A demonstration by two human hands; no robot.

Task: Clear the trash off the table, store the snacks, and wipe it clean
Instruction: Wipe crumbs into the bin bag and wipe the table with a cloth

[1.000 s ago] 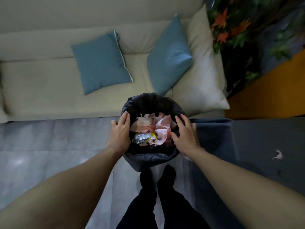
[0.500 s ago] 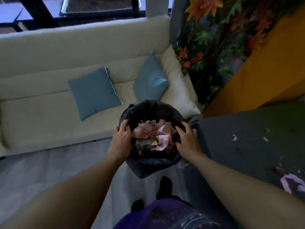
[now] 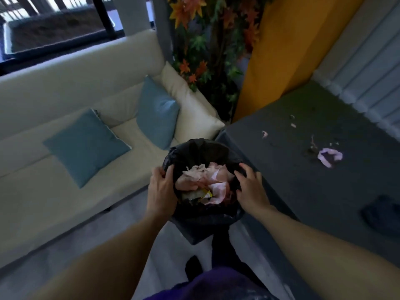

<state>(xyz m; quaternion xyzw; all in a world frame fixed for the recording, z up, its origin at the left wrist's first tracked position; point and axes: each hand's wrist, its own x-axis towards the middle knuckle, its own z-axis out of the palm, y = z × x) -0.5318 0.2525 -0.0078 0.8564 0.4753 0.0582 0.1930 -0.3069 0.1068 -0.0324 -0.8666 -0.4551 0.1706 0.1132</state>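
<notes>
Gripping from both sides, the left hand (image 3: 161, 191) curls its fingers over the left edge of a round waste bin (image 3: 205, 219) lined with a thin black plastic bag. The right hand (image 3: 252, 191) bends its spread fingers over the right edge. The bin sits between them at lower centre of the frame, just beside the near corner of the table and seemingly lifted off the floor. It is heaped to the rim with crumpled pink tissue (image 3: 207, 176) and a yellow and silver foil wrapper (image 3: 201, 193). That load should be light, but it is loose and piled high, so tipping the bin could spill it. The liner looks slick and slack, so the hold is safer on the stiff rim beneath it than on the film alone. To the right, the dark grey table (image 3: 303, 191) carries a torn pink paper ring (image 3: 330, 156) and small pale scraps (image 3: 264, 133). These are flimsy bits, best pinched up or swept over the edge into the bin. A dark blurred patch (image 3: 383, 213) at the right edge cannot be identified. At the left of the frame is a cream sofa (image 3: 54, 94) with two blue cushions (image 3: 86, 144). Orange and green artificial foliage (image 3: 205, 40) stands at the top centre.
</notes>
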